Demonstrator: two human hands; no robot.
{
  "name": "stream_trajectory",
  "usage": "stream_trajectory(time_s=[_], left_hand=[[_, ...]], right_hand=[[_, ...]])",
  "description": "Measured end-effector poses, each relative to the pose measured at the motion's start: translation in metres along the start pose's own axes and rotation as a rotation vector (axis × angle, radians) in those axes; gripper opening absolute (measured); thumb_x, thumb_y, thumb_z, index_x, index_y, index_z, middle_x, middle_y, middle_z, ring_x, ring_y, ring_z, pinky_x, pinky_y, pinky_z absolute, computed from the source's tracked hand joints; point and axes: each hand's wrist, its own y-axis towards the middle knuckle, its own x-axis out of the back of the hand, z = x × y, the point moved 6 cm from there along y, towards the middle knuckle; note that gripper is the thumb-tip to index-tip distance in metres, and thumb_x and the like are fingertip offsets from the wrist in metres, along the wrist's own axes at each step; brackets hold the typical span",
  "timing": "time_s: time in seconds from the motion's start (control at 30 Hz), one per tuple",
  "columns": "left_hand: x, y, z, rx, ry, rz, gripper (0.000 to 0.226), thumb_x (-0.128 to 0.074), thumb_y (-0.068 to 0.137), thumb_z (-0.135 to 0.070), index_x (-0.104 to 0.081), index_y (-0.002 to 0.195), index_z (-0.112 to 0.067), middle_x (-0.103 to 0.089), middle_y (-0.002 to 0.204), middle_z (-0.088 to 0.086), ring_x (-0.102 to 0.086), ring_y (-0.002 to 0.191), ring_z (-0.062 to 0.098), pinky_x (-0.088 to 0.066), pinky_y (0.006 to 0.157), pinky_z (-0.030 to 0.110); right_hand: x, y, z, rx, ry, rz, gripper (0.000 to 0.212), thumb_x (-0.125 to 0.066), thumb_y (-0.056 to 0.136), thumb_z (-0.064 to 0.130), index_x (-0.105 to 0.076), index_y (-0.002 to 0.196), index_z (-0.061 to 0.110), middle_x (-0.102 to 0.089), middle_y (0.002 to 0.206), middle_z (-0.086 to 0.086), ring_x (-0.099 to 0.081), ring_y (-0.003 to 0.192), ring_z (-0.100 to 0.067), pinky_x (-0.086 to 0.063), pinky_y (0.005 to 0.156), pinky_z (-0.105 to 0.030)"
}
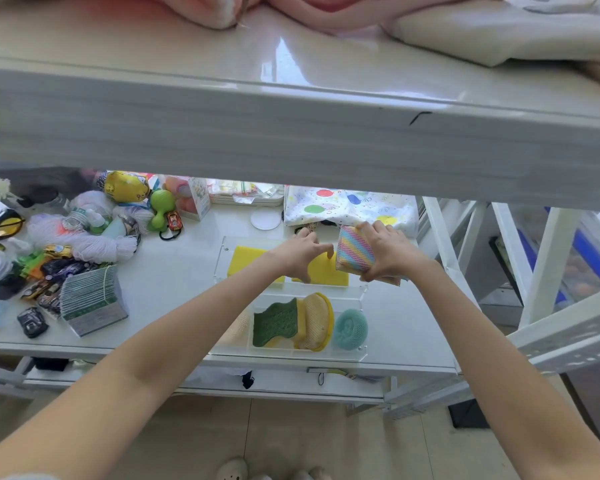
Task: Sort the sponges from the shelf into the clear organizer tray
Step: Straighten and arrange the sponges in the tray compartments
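Note:
The clear organizer tray (222,258) lies on the white shelf. My right hand (392,252) grips a rainbow-striped sponge (354,253), tilted over the tray's far right corner. My left hand (300,254) rests with fingers spread on a flat yellow sponge (326,271) in the far compartment; a second yellow sponge (245,263) lies to its left. The near compartments hold a green and yellow scouring sponge (274,322), a yellow mesh-covered sponge (317,320) and a round teal scrubber (350,329).
The shelf above (291,133) overhangs and hides the back of the shelf. At left lies clutter: toy cars (58,252), white yarn (97,245), a card stack (90,301), a green toy (160,209). A dotted pouch (347,207) sits behind the tray.

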Motion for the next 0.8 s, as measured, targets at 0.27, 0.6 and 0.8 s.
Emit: stream_trajectory(time_s=[0.27, 0.6, 0.8], left_hand=[[0.042, -0.050, 0.056, 0.113, -0.158, -0.099, 0.072, -0.078, 0.071, -0.013, -0.041, 0.131, -0.026, -0.043, 0.126, 0.009, -0.041, 0.117, 0.026, -0.041, 0.096, 0.037], [0.012, -0.087, 0.100, 0.189, -0.295, 0.022, 0.065, -0.071, 0.081, -0.013, -0.041, 0.135, -0.032, -0.037, 0.140, 0.005, -0.033, 0.132, 0.023, -0.034, 0.105, 0.037], [0.017, -0.087, 0.100, 0.151, -0.298, 0.061, 0.068, -0.071, 0.081, -0.012, -0.041, 0.138, -0.034, -0.038, 0.141, 0.005, -0.035, 0.131, 0.023, -0.035, 0.105, 0.038]], right_hand=[[0.015, 0.006, 0.008, 0.019, 0.021, -0.030, 0.099, -0.084, 0.060, 0.036, -0.025, 0.138, 0.020, -0.044, 0.126, -0.011, -0.044, 0.114, -0.029, -0.039, 0.097, -0.042], [-0.016, 0.032, 0.064, 0.099, 0.065, 0.158, 0.109, -0.085, 0.058, 0.042, -0.017, 0.143, 0.033, -0.042, 0.137, -0.008, -0.040, 0.126, -0.029, -0.037, 0.103, -0.045], [-0.018, 0.034, 0.064, 0.104, 0.038, 0.173, 0.110, -0.085, 0.059, 0.041, -0.016, 0.144, 0.033, -0.041, 0.140, -0.007, -0.040, 0.127, -0.029, -0.039, 0.103, -0.048]])
